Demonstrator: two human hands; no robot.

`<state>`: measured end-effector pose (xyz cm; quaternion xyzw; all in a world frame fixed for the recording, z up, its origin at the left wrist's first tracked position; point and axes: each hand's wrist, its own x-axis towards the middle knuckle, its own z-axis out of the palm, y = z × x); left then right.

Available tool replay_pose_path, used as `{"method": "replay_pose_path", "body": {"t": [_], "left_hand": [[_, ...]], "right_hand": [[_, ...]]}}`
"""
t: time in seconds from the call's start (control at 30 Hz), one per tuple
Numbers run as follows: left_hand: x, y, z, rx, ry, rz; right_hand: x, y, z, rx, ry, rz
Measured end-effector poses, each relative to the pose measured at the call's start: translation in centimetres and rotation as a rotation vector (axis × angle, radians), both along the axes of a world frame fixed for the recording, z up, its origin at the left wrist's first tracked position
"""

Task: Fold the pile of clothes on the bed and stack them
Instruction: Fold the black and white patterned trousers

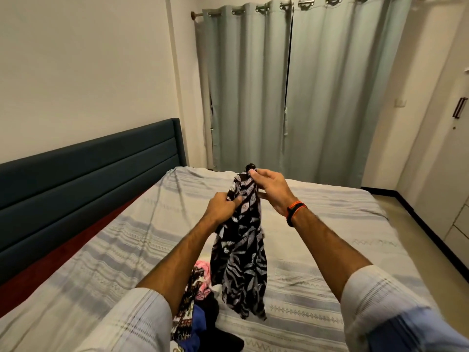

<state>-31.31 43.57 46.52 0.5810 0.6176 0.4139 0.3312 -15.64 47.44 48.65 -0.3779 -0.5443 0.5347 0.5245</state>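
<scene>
A black garment with a white leaf print [242,252] hangs bunched in the air above the bed [330,250]. My right hand [270,186] pinches its top end, highest in view. My left hand [223,207] grips the cloth a little lower, on its left side. The garment's bottom hem dangles close to the sheet. A pile of clothes [200,301] lies on the bed beneath my left forearm: pink, patterned, blue and black pieces, partly hidden by my arm.
The bed wears a pale striped sheet and has a dark blue headboard [88,174] on the left. Grey-green curtains [291,92] hang beyond the bed's far end. A wardrobe [446,148] and a strip of floor run along the right.
</scene>
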Motion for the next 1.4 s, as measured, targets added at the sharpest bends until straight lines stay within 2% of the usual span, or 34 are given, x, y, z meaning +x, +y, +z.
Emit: {"method": "replay_pose_path", "body": {"t": [0.17,0.3,0.4,0.5,0.67,0.8,0.9,1.0,1.17,1.23,1.33,1.4], "left_hand": [[-0.5,0.8,1.3,0.047,-0.346,0.06],[-0.1,1.1,2.5,-0.014,-0.658,0.129],[-0.1,0.9,2.5,-0.007,-0.774,0.051],[-0.1,0.2,2.2,-0.013,-0.755,-0.023],[-0.3,-0.9,0.8,-0.113,-0.573,-0.14],[-0.8,-0.9,-0.9,-0.251,-0.248,-0.237],[-0.8,-0.7,-1.3,-0.216,-0.157,-0.165],[-0.7,-0.7,-0.4,-0.157,-0.21,-0.089],[-0.5,0.0,1.6,-0.057,-0.538,0.001],[-0.5,0.1,1.9,-0.064,-0.636,0.026],[-0.3,-0.2,2.2,-0.089,-0.816,-0.017],[-0.5,-0.6,2.5,-0.104,-0.871,-0.06]], "right_hand": [[1.2,-0.9,-2.5,-0.073,-0.446,0.119],[1.0,-0.8,-4.0,-0.089,-0.609,0.119],[0.8,-0.4,-4.0,-0.087,-0.539,0.054],[0.5,0.0,-3.7,-0.082,-0.399,0.014],[0.2,1.4,-2.7,-0.056,-0.091,-0.038],[0.0,1.3,-0.7,-0.039,0.122,-0.068],[-0.2,1.7,0.0,-0.073,0.23,-0.034],[0.1,1.2,0.0,-0.106,0.221,0.035],[1.0,0.9,-1.2,-0.135,-0.015,0.173],[1.0,0.9,-1.5,-0.163,-0.018,0.218],[0.7,0.8,-1.3,-0.188,-0.024,0.254],[0.7,0.8,-1.0,-0.184,-0.026,0.287]]}}
